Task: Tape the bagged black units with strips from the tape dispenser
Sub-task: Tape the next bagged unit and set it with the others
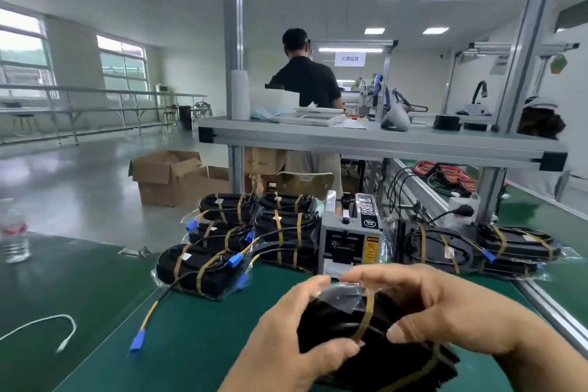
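Observation:
Both my hands hold one bagged black unit (375,347) low in the middle of the view, above the green mat. My left hand (286,337) grips its left side, thumb on top. My right hand (451,312) curls over its right side, fingertips on the clear bag near a brownish tape strip. The grey tape dispenser (350,235) stands just beyond the hands. A pile of taped units (248,232) with blue connectors lies to its left. More taped units (471,248) lie to its right.
A water bottle (14,232) stands at the far left of the green mat (95,296), and a white cable (47,325) lies near it. Open cardboard boxes (171,178) sit on the floor. A person in black stands behind the raised shelf (366,137).

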### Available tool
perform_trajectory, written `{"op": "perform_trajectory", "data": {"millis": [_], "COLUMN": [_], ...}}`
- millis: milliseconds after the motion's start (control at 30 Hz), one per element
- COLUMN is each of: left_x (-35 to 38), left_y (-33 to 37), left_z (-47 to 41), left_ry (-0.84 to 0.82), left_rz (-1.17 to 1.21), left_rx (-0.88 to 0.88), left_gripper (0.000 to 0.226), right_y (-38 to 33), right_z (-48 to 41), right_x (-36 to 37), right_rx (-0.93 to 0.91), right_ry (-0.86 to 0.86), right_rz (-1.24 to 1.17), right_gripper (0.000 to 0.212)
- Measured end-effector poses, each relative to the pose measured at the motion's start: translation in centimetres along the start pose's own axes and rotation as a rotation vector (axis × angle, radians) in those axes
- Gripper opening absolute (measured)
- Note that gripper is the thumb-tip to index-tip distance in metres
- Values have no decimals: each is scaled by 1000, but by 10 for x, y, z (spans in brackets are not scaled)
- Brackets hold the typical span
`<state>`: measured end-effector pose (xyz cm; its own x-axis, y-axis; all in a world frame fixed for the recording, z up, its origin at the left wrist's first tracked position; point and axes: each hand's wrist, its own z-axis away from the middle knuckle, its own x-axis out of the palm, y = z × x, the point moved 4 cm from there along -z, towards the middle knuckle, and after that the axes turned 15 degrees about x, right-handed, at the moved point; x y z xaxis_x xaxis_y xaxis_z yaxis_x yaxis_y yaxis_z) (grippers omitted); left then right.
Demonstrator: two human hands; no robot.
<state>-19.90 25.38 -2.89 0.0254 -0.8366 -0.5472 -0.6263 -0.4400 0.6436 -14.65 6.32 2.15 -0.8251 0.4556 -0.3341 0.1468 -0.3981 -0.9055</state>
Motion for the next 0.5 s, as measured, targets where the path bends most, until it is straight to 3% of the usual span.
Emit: {"op": "perform_trajectory", "data": {"millis": [67,167,233,300,367,500], "left_x": [-11,-40,-66,-98,-129,-176], "left_y": [-10,-28,-46,-69,-105,-178], "left_z": [6,11,12,9,1,-25], "left_ry": [101,340,471,610,763,907], "left_rz": [156,88,-1,-46,-11,245], "left_rx": [-23,-120,-214,-298,-386,-554], "left_gripper": [56,44,47,56,54,55], "right_y": [-15,-29,-31,-19,-5,-5], "right_z": [-16,-46,-62,-77,-102,-176], "right_x": [7,5,-8,-19,-12,27], "right_rx": [3,-47,-69,-15,102,170], "right_ry": [27,242,501,635,577,378], "right_rz": [92,154,8,-200,-245,-347], "right_gripper": [63,52,35,48,78,104]}}
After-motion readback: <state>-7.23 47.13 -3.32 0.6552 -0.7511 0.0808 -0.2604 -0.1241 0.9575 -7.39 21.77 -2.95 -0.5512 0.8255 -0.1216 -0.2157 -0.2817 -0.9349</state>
